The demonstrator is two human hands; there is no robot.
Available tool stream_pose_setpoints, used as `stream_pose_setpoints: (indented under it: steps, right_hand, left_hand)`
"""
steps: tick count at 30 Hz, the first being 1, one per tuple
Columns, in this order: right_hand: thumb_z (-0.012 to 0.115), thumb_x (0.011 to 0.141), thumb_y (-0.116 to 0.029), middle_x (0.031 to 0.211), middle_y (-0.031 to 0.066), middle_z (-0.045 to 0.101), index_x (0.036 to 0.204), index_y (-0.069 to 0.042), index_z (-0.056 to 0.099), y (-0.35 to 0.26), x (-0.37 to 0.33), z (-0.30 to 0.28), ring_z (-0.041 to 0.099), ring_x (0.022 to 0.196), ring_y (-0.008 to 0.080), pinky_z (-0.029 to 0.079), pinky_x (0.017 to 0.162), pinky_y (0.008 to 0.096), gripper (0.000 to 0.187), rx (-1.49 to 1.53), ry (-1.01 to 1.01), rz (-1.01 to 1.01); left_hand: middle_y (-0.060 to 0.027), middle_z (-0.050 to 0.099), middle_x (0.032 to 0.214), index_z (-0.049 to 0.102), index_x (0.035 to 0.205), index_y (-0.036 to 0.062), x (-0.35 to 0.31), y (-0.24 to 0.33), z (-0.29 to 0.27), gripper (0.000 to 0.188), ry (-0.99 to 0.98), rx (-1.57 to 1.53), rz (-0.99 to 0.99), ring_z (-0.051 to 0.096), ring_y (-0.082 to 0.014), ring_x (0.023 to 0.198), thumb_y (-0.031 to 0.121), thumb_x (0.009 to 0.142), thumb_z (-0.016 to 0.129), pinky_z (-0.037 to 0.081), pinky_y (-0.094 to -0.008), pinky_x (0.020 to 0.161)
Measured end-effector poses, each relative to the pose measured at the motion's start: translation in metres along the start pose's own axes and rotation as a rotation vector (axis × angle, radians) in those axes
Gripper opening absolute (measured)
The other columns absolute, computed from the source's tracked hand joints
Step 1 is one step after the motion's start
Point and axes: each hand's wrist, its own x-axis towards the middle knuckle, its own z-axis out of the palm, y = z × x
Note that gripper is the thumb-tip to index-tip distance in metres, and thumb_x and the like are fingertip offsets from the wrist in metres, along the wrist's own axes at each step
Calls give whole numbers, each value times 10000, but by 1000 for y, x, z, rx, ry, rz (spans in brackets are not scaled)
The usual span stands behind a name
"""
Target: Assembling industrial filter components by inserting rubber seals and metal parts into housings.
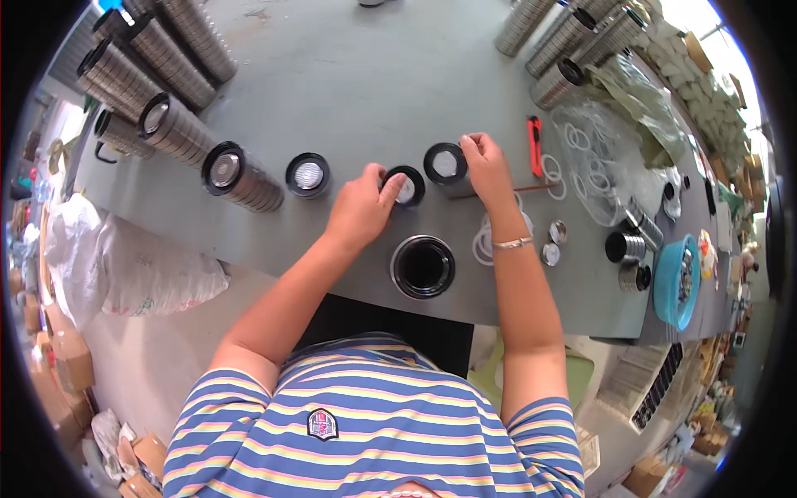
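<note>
Left hand (pixel 362 207) rests palm down on the grey worktable (pixel 349 91), fingers curled, fingertips pinching the rim of a small black-rimmed round metal part with a pale centre (pixel 406 186). Right hand (pixel 486 166) just beside it, fingers bent down onto the rim of a second black-rimmed round part standing on a short ribbed metal cylinder (pixel 446 164); thin silver bracelet (pixel 511 243) on that wrist. The two parts sit side by side near mid-table, almost touching.

Closer to the body, a wide black open ring with metal wall (pixel 423 266) stands upright near the table edge. Left of the hands: a lone black-rimmed disc part (pixel 308 175), then a lying stack of ribbed metal parts (pixel 242 177), more such stacks behind it. Right of the right hand: red utility knife (pixel 535 145), loose white rubber rings (pixel 554 174), clear plastic bag with more rings (pixel 606 158), turquoise plastic bowl (pixel 675 282) at the far right edge.
</note>
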Motion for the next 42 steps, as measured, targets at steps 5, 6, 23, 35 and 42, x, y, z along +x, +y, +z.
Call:
stream_pose_setpoints:
  steps: [5, 6, 23, 35, 42]
  right_hand:
    - [721, 993, -260, 952, 146, 776, 1089, -35, 754, -23, -41, -48, 725, 794, 239, 557, 748, 362, 247, -280, 221, -113]
    - [743, 979, -256, 901, 132, 759, 1064, -49, 767, -19, -58, -72, 705, 742, 230, 552, 724, 365, 225, -307, 296, -134]
    - [907, 736, -162, 966, -6, 716, 995, -123, 809, -134, -179, -54, 612, 921, 221, 511, 842, 385, 279, -378, -51, -801]
    - [795, 786, -247, 1127, -9, 695, 1014, -103, 770, -156, -187, -32, 579, 1251, 258, 276, 1230, 549, 271, -847, -237, -754]
    - [736, 805, -179, 943, 20, 604, 852, -115, 677, -145, -177, -27, 592, 1214, 222, 259, 1237, 592, 99, -543, -283, -800]
  left_hand:
    - [-241, 720, 774, 539, 1435, 9, 14, -7, 13, 598, 231, 300, 134, 720, -474, 850, 492, 1086, 579, 540, -557, 762]
    - [-270, 733, 850, 511, 1462, 0, 4, 2, 8, 627, 182, 313, 106, 719, -491, 870, 499, 1087, 565, 546, -564, 764]
    - [-109, 740, 1053, 796, 1065, 43, -104, 56, -65, 277, 280, -60, 977, 676, -264, 925, 43, 788, 805, 553, -364, 800]
    - [-86, 768, 1131, 796, 1070, 39, -101, 39, -35, 374, 236, 216, 1024, 700, -302, 1062, 326, 833, 827, 575, -400, 927]
    - [-113, 761, 1110, 785, 1082, 23, -99, 43, -49, 375, 95, 241, 1018, 708, -349, 1081, 305, 840, 837, 579, -446, 942]
